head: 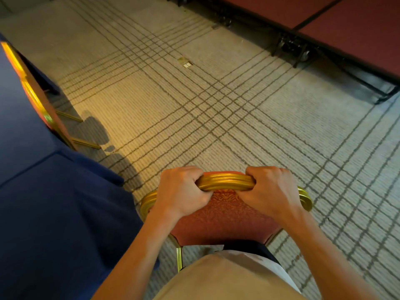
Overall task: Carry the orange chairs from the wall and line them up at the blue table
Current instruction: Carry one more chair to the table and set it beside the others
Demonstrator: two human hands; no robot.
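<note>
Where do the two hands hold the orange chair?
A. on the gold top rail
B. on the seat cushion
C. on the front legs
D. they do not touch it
A: the left hand and the right hand both curl round the gold top rail of the orange chair.

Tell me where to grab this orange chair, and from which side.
Grip the orange chair by its gold top rail, coming from behind. The rail is a rounded bar, easy to wrap, and the chair's rear faces the person. The left hand and right hand hold it so, either side of centre.
</note>
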